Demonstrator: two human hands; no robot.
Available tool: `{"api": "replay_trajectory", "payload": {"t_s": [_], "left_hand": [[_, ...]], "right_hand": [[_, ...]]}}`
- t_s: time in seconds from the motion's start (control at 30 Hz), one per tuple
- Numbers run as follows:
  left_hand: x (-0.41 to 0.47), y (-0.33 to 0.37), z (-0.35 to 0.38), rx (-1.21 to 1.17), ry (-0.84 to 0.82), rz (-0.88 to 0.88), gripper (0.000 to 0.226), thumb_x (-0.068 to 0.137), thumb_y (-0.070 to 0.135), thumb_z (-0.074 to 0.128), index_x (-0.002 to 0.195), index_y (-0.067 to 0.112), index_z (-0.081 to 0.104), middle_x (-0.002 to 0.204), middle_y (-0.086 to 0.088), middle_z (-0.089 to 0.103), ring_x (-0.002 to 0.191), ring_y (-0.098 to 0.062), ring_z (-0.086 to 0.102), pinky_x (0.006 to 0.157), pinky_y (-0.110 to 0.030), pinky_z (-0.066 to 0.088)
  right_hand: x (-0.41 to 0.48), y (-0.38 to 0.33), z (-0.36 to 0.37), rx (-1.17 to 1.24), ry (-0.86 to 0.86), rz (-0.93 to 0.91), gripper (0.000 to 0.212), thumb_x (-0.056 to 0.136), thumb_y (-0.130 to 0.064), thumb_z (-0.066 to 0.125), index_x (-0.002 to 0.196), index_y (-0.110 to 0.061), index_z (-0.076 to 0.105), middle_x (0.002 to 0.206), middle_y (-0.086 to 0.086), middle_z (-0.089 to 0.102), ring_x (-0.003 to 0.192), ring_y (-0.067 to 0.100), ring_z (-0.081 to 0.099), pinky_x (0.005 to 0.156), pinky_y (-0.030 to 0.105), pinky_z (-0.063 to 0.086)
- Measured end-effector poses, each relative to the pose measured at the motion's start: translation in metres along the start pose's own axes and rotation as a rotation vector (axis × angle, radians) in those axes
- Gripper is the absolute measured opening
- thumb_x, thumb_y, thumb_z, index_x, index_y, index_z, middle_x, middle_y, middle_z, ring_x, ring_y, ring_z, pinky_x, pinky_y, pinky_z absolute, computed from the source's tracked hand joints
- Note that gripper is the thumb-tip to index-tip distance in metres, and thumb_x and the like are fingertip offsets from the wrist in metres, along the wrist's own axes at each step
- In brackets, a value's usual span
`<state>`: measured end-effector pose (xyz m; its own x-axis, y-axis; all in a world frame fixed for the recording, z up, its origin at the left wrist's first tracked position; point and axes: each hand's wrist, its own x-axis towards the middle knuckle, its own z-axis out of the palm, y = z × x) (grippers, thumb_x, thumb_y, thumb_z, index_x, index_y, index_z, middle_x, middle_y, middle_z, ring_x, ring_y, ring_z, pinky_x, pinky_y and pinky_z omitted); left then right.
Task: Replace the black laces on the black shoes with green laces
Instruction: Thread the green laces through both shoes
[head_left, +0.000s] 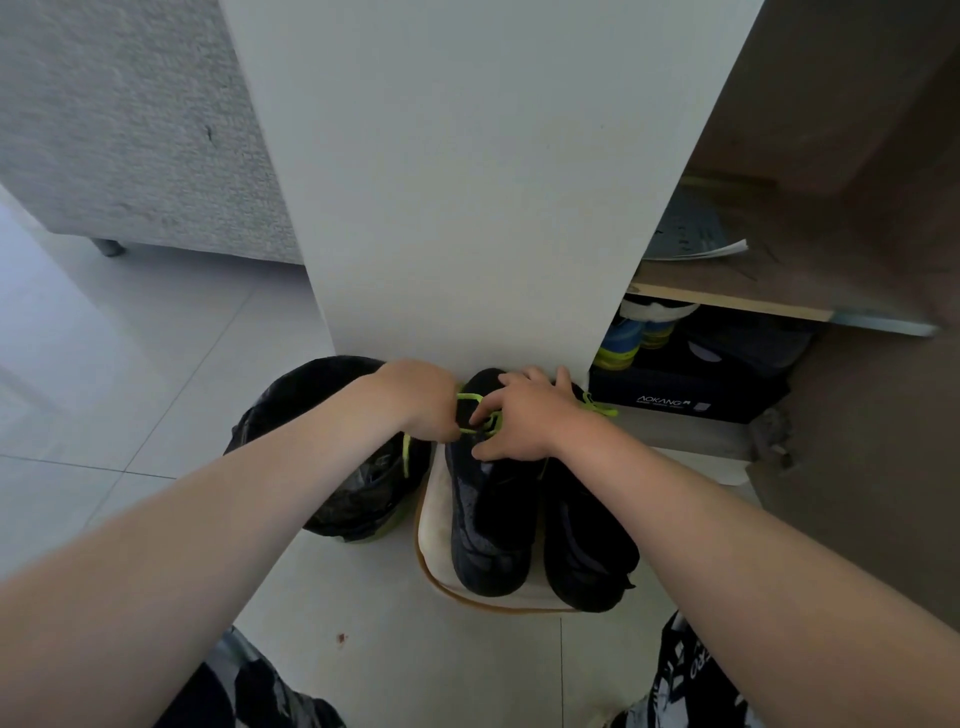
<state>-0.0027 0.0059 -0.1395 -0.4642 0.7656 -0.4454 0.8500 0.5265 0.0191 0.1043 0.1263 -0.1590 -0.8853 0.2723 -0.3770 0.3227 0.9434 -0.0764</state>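
Reading from the left, a grey sofa (130, 130) is seen on the tiled floor (130, 364). A bin (311, 395) lined with a black bag stands just beside the left edge of the cream pad (431, 530) that carries the two black shoes. The left hand (423, 397) is held over the gap between bin and pad, its fingers curled and pinched on a green lace (470, 397). One free end of that lace hangs beside the pad's left edge.

The left shoe (488, 530) lies along that edge. Its long axis runs from the near edge to the far edge, with the toe at the white pillar (467, 208) and the heel towards the person. The right hand (524, 415) is laid across the foreparts of both shoes, thumb and forefinger pinched on the same lace, the other fingers spread.

The right shoe (587, 551) lies parallel, touching its mate. A second green lace (600, 408) shows past the right hand, so this shoe is judged already relaced. Further right, a dark shoe box (675, 402) sits in the cabinet.

Both hands are placed directly over the left shoe's lacing. The next pull is judged to run across the shoe's long axis.
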Motion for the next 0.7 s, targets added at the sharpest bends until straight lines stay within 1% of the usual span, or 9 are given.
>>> {"api": "replay_trajectory", "payload": {"t_s": [0.07, 0.13, 0.23, 0.33, 0.4, 0.5, 0.57, 0.63, 0.7], "left_hand": [[0.003, -0.009, 0.004, -0.207, 0.045, -0.05, 0.04, 0.084, 0.05, 0.058, 0.074, 0.014, 0.07, 0.073, -0.002, 0.063, 0.073, -0.019, 0.059, 0.064, -0.03, 0.043], [0.005, -0.028, 0.005, -0.698, 0.207, -0.182, 0.034, 0.078, 0.042, 0.066, 0.071, 0.008, 0.067, 0.073, -0.009, 0.063, 0.069, -0.019, 0.055, 0.064, -0.029, 0.04], [0.0, -0.061, 0.003, -1.437, 0.537, -0.468, 0.023, 0.082, 0.017, 0.064, 0.065, 0.014, 0.049, 0.063, -0.004, 0.041, 0.053, -0.016, 0.032, 0.05, -0.026, 0.025], [0.001, -0.082, 0.011, -1.731, 0.584, -0.506, 0.024, 0.085, 0.007, 0.059, 0.066, 0.015, 0.046, 0.058, -0.002, 0.043, 0.051, -0.016, 0.036, 0.051, -0.025, 0.028], [-0.001, -0.081, 0.013, -1.609, 0.463, -0.439, 0.012, 0.084, 0.011, 0.063, 0.073, 0.013, 0.058, 0.07, -0.005, 0.059, 0.064, -0.016, 0.057, 0.059, -0.027, 0.039], [-0.003, -0.078, 0.021, -0.757, 0.074, -0.297, 0.013, 0.083, 0.021, 0.064, 0.073, 0.012, 0.067, 0.064, -0.001, 0.069, 0.064, -0.018, 0.065, 0.063, -0.029, 0.045], [-0.007, -0.066, 0.021, -0.338, -0.19, -0.236, 0.02, 0.085, 0.03, 0.061, 0.079, 0.013, 0.071, 0.06, 0.002, 0.065, 0.069, -0.02, 0.065, 0.072, -0.032, 0.049], [-0.006, -0.051, 0.025, -0.205, -0.201, -0.155, 0.025, 0.089, 0.028, 0.058, 0.1, 0.009, 0.069, 0.08, 0.0, 0.064, 0.084, -0.023, 0.064, 0.076, -0.033, 0.049], [-0.001, -0.037, 0.028, -0.305, -0.064, -0.063, 0.029, 0.092, 0.027, 0.056, 0.114, 0.013, 0.067, 0.102, 0.001, 0.066, 0.097, -0.021, 0.061, 0.083, -0.032, 0.049]], "right_hand": [[0.0, 0.004, 0.0, 0.018, -0.006, 0.007, 0.05, 0.07, -0.064, 0.069, 0.119, -0.054, 0.062, 0.155, 0.001, 0.037, 0.142, 0.026, 0.025, 0.107, 0.053, 0.014], [0.0, 0.007, 0.0, 0.042, -0.017, 0.013, 0.049, 0.07, -0.064, 0.069, 0.117, -0.055, 0.062, 0.156, 0.001, 0.036, 0.143, 0.027, 0.025, 0.109, 0.055, 0.012], [0.001, 0.007, 0.002, 0.067, -0.03, 0.005, 0.048, 0.072, -0.064, 0.069, 0.119, -0.055, 0.061, 0.157, 0.002, 0.035, 0.145, 0.028, 0.023, 0.111, 0.057, 0.01], [0.002, 0.006, 0.003, 0.098, -0.027, -0.017, 0.05, 0.074, -0.062, 0.07, 0.122, -0.053, 0.061, 0.156, 0.002, 0.036, 0.146, 0.028, 0.023, 0.114, 0.058, 0.011], [0.003, 0.007, 0.003, 0.122, -0.036, -0.031, 0.051, 0.075, -0.06, 0.071, 0.125, -0.051, 0.06, 0.155, 0.002, 0.038, 0.145, 0.028, 0.026, 0.115, 0.056, 0.015], [0.007, 0.011, 0.003, 0.24, -0.079, -0.056, 0.056, 0.078, -0.056, 0.071, 0.131, -0.046, 0.058, 0.15, 0.0, 0.045, 0.139, 0.029, 0.038, 0.115, 0.051, 0.029], [0.01, 0.014, 0.002, 0.347, -0.08, -0.046, 0.058, 0.081, -0.046, 0.068, 0.137, -0.04, 0.055, 0.146, -0.001, 0.049, 0.136, 0.026, 0.043, 0.112, 0.047, 0.036], [0.011, 0.021, 0.0, 0.402, -0.057, -0.008, 0.057, 0.084, -0.034, 0.065, 0.14, -0.033, 0.053, 0.143, 0.001, 0.052, 0.133, 0.024, 0.048, 0.11, 0.039, 0.041], [0.011, 0.029, -0.003, 0.386, -0.055, 0.025, 0.058, 0.085, -0.03, 0.065, 0.141, -0.027, 0.052, 0.138, 0.002, 0.054, 0.129, 0.023, 0.051, 0.106, 0.034, 0.043]]}}
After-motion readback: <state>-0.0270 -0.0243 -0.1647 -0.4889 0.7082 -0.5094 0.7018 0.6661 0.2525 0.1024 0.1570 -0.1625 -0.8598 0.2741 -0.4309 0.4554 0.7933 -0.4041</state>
